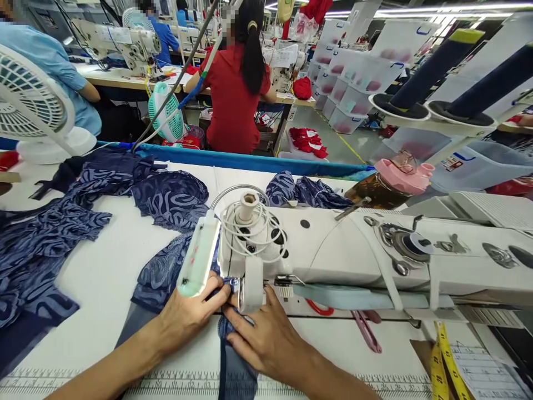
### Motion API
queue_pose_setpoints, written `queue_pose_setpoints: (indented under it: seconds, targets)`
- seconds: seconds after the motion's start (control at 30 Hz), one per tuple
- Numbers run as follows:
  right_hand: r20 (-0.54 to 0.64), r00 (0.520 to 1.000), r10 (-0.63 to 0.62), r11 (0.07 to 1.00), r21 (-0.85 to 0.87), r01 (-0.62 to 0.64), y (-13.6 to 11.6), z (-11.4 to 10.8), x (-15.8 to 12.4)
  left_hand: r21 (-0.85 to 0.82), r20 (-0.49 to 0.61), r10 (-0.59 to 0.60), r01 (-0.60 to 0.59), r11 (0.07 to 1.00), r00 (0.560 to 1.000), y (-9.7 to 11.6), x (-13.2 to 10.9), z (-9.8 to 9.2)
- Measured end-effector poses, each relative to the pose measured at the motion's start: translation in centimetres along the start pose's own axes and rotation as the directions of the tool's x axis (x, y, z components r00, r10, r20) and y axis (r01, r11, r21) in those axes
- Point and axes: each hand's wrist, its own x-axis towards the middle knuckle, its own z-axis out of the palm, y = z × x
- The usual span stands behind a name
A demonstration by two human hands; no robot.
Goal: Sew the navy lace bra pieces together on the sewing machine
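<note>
Head view. My left hand (189, 308) and right hand (270, 339) meet at the head of the sewing machine (333, 244), on the navy fabric (156, 272). Left fingers bent, close together; right fingers slightly spread, laid over a narrow part of the cloth. Some tips sit behind the machine head; whether either set pinches, I cannot tell. The fabric runs from under the head toward me and out to the left.

Surface: white table (95, 272), printed ruler scale (179, 383) along the near edge. Left: heap of patterned pieces (50, 239). Right: pink tool (368, 333), then yellow tape measure (439, 372) beside a written sheet (483, 366). Behind the machine: pink-lidded bottle (375, 189), dark liquid. Two thread cones (437, 69) on a stand, upper right.

Room: white fan (33, 94) at far left, green fan (166, 114) beyond the table. Person in red (235, 100) seated ahead, back to me; person in light blue (50, 72) to the left. Clear boxes (378, 72) stacked at right, under strip lights.
</note>
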Motion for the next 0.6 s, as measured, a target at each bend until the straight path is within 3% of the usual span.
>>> queue_pose_setpoints:
  seconds: [0.1,0.23,0.43,0.6]
  targets:
    - [0.008,1.000,0.007,1.000,0.002,-0.008,0.03,0.13,-0.21,0.020,-0.060,-0.025,0.026,0.999,0.998,0.33,-0.12,-0.12]
    - [-0.006,1.000,0.009,1.000,0.005,-0.009,0.03,0.04,-0.24,-0.021,-0.032,-0.006,0.006,1.000,0.999,0.57,0.02,-0.39]
    - [0.009,1.000,-0.004,0.999,0.040,0.003,0.30,-0.12,-0.19,0.094,-0.103,0.055,-0.045,0.995,0.993,0.79,0.21,-0.41]
    - [0.044,0.998,0.046,0.999,0.027,-0.047,0.58,0.21,-0.43,0.100,0.067,-0.043,0.036,0.994,0.997,0.28,0.37,0.03]
